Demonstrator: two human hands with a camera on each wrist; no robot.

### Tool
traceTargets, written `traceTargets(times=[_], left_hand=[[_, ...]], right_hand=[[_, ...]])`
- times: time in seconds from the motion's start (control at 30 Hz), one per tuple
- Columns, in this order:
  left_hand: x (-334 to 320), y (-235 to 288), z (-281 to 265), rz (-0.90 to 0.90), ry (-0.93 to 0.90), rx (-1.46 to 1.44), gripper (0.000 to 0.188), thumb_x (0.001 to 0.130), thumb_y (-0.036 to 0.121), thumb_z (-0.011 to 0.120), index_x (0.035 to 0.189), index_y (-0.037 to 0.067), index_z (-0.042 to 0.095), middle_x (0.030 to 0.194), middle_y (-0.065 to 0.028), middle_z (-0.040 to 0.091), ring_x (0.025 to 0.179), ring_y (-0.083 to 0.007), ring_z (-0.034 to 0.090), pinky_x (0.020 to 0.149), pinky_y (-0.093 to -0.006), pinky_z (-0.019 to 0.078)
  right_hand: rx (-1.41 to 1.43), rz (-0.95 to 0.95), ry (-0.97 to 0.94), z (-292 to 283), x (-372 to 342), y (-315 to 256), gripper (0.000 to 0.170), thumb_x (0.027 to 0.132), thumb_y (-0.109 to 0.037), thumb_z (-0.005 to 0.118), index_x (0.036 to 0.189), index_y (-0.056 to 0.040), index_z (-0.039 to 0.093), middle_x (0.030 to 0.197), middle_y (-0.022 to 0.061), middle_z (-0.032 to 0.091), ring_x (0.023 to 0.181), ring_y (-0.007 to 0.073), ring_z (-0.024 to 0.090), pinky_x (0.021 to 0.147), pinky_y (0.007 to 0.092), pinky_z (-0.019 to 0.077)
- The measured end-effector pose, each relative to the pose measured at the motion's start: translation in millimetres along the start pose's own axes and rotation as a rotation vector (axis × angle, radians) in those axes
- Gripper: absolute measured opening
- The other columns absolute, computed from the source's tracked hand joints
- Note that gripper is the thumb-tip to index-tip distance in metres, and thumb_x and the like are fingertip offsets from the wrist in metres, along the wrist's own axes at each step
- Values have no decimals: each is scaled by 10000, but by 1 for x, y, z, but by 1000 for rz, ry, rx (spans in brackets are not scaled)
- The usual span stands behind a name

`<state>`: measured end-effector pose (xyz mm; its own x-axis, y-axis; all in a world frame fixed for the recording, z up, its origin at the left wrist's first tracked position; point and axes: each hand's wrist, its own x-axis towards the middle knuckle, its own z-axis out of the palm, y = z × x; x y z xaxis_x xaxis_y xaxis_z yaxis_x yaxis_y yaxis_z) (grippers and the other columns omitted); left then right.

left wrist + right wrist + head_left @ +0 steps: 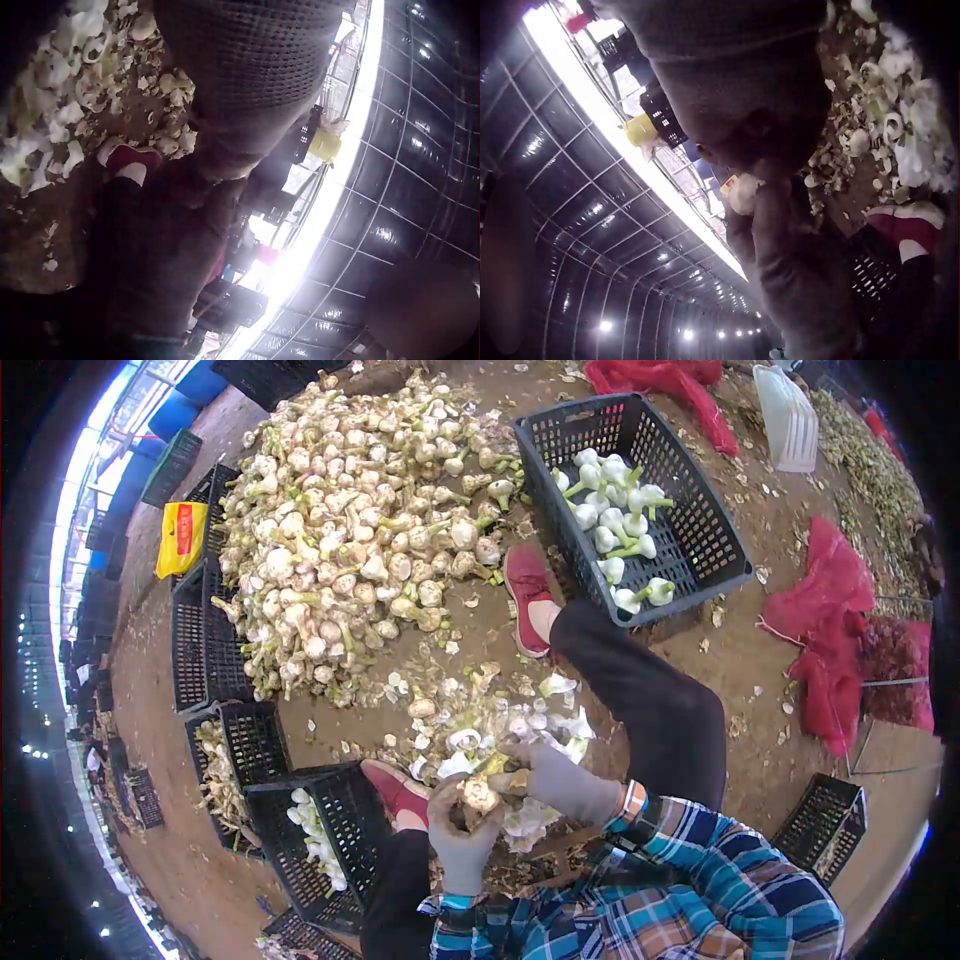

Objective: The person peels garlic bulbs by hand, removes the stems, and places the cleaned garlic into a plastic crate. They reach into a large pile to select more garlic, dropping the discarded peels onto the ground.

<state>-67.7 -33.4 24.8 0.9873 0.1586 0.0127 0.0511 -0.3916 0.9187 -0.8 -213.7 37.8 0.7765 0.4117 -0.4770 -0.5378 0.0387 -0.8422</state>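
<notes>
Both hands wear grey gloves, close together low in the head view. The left hand [463,843] grips a garlic bulb [480,794], its fingers and thumb curled round it. At the bulb's right, the right hand [560,780] has bent fingers around something at the stem; what it pinches is hard to make out. In the right wrist view a pale bulb [744,193] shows between the gloves. The left wrist view shows a dark glove [247,82], with the bulb hidden. White peeled skins [535,725] lie on the ground just beyond the hands.
A large garlic heap [340,530] lies ahead to the left. A black crate [710,550] with white trimmed bulbs [612,510] stands ahead to the right. Another crate [355,800] with white bulbs sits at the left leg. Red net bags [825,620] lie at the right.
</notes>
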Motion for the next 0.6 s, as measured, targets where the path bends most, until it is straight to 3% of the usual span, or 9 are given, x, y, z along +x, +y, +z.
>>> traceTargets(times=[0.1, 0.17, 0.23, 0.27, 0.33, 0.37, 0.4, 0.47, 0.6], left_hand=[[2, 14, 0, -55, -23, 17, 522, 667, 53, 784, 1120, 48, 526, 1187, -142, 563, 1092, -267, 558, 935, -384, 465], [2, 26, 5, -393, 104, -663, 491, 741, 42, 689, 1191, 40, 492, 1225, -161, 530, 1091, -274, 562, 926, -377, 479], [-3, 11, 6, -295, 75, -476, 511, 789, 38, 619, 1266, 37, 436, 1261, -171, 498, 1106, -274, 553, 918, -363, 492], [-4, 8, 8, -424, 106, -669, 520, 802, 52, 610, 1287, 39, 422, 1274, -168, 490, 1120, -271, 544, 917, -354, 491], [-1, 3, 4, -762, 125, -1145, 426, 861, 98, 561, 1274, 35, 476, 1274, -162, 495, 1125, -252, 542, 893, -330, 485], [-2, 8, 5, -760, 128, -1146, 426, 861, 98, 561, 1274, 35, 476, 1274, -162, 495, 1125, -252, 542, 893, -330, 485], [-5, 16, 10, -554, 55, -831, 399, 885, 107, 534, 1272, 22, 487, 1260, -155, 508, 1104, -239, 554, 874, -314, 486], [-7, 22, 11, -469, 28, -597, 341, 954, 134, 432, 1242, -27, 516, 1168, -131, 570, 1042, -216, 589, 842, -287, 490], [0, 21, 13, -571, 101, -658, 363, 981, 179, 377, 1233, -44, 512, 1086, -144, 619, 967, -211, 628, 853, -308, 495]], right_hand=[[-56, -9, -70, -4, 3, 1, 304, 880, -201, 662, 1030, 60, 618, 781, 20, 611, 722, 59, 502, 646, 262, 443], [-78, 5, -129, -4, 1, -1, 279, 864, -205, 676, 1018, 24, 635, 794, 41, 626, 737, 117, 550, 674, 308, 458], [-323, -185, -12, 2, 6, 33, 270, 864, -210, 675, 1017, 9, 638, 804, 68, 629, 761, 168, 578, 685, 333, 462], [-564, -377, 109, 6, 9, 38, 261, 864, -216, 674, 1016, -6, 641, 815, 96, 632, 785, 218, 606, 696, 358, 466], [-506, -337, 115, 9, 4, 33, 257, 860, -217, 675, 1007, -9, 641, 827, 115, 627, 812, 261, 613, 712, 377, 469], [-451, -297, 122, 10, 4, 29, 253, 857, -219, 676, 998, -12, 640, 839, 135, 622, 838, 303, 621, 728, 395, 473], [-454, -302, 117, 10, 6, 32, 253, 857, -219, 676, 998, -12, 640, 839, 135, 622, 838, 303, 621, 728, 395, 473], [-359, -390, 63, 13, 7, 40, 414, 863, -321, 671, 1129, -12, 600, 1112, 204, 606, 1058, 348, 576, 908, 394, 458], [-409, -415, 15, 13, 1, 29, 254, 827, -179, 705, 1002, -9, 631, 878, 135, 638, 844, 268, 628, 750, 365, 482]])
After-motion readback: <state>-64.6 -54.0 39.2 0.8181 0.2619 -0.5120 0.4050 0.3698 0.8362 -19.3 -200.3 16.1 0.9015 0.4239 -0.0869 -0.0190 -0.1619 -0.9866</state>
